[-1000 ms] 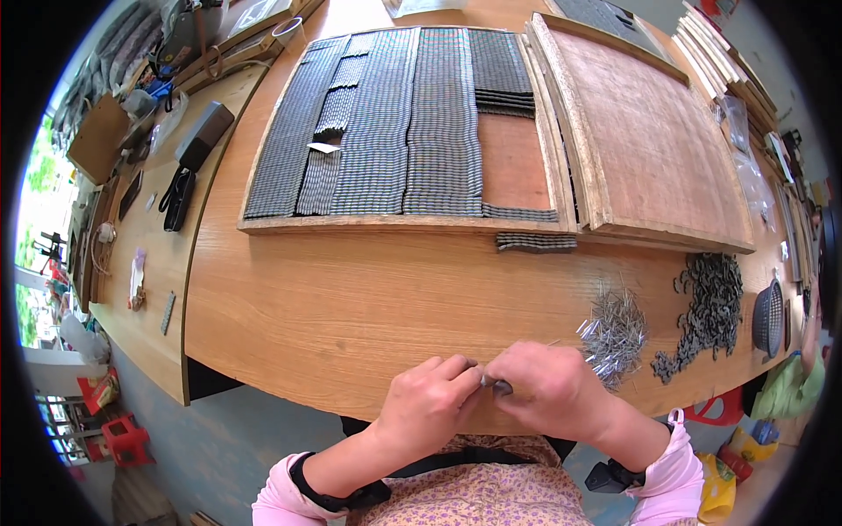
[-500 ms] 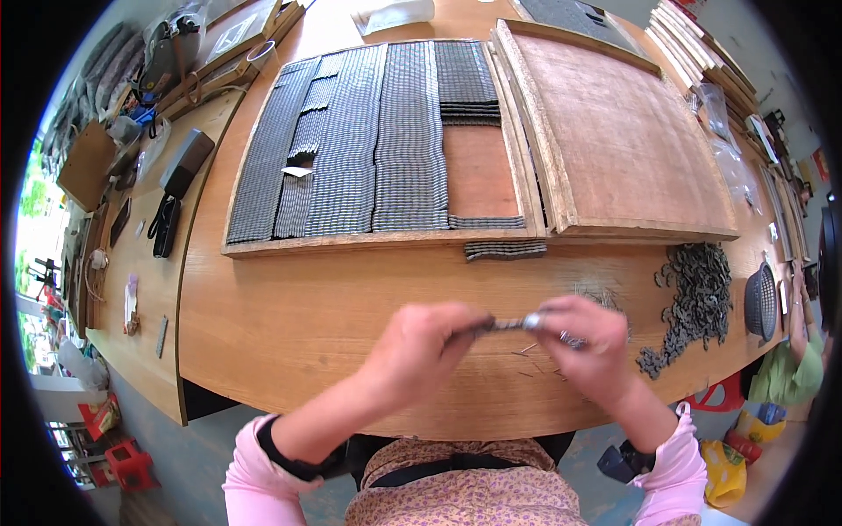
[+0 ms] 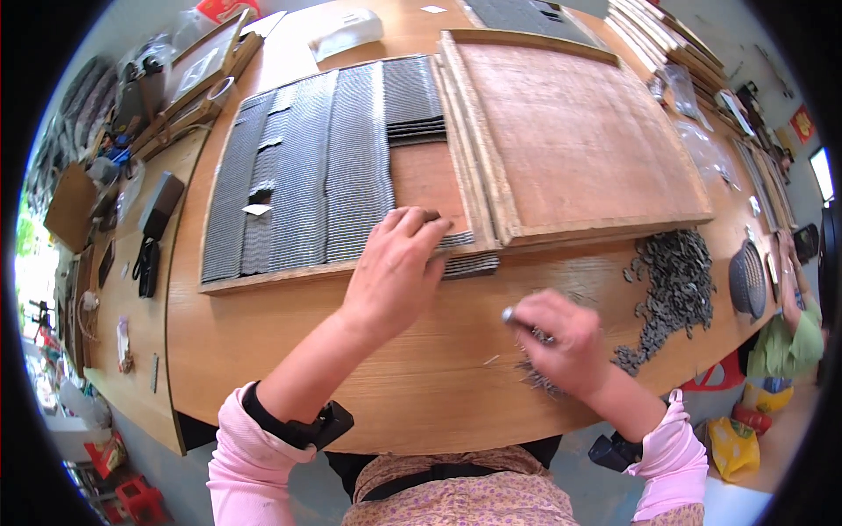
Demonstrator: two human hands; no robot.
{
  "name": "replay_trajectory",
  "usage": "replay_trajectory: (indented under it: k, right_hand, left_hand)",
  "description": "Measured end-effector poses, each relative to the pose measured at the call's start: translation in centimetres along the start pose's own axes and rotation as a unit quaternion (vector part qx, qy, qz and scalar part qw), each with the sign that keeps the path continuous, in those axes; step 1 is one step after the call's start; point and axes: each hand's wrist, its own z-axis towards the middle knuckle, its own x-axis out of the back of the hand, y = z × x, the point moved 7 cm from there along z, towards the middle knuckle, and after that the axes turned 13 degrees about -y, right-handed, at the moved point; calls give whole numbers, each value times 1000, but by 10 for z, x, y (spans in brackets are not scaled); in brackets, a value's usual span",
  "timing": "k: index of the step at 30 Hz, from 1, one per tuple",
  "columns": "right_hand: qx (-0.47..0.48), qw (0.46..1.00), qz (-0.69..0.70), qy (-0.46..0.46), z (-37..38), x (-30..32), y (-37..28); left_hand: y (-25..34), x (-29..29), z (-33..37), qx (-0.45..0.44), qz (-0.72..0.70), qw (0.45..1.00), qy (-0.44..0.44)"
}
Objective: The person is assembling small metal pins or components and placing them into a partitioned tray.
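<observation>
dark grey ridged strips [image 3: 474, 266] lie stacked on the desk [image 3: 254, 351], just before the wooden tray [image 3: 272, 281]; likely light, bendy, best pinched at the ends. left hand [image 3: 395, 267] beside the stack, fingers curled, grip unclear. right hand [image 3: 563, 340] clenches a silver-tipped piece [image 3: 508, 314], blurred.

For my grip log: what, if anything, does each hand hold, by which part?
Right hand: a silver-tipped object, gripped behind its tip. Left hand: cannot be told.

Red stool [image 3: 140, 503] left, yellow bag [image 3: 735, 451] right.
</observation>
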Motion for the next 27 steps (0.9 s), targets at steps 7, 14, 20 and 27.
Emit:
replay_trajectory:
  k: [7,14,20,27]
  right_hand:
    - [-254,960,2,113,-65,80,84]
    - [-169,958,-229,37,-63,91,103]
    - [-282,919,263,76,-75,57,82]
    - [-108,941,320,0,-49,-6,-24]
  left_hand:
    - [-18,-19,32,46,-104,991,-69]
    - [-11,25,8,54,-194,967,157]
    - [35,-17,-52,142,-465,873,-35]
    - [69,-62,-106,209,-631,740,-103]
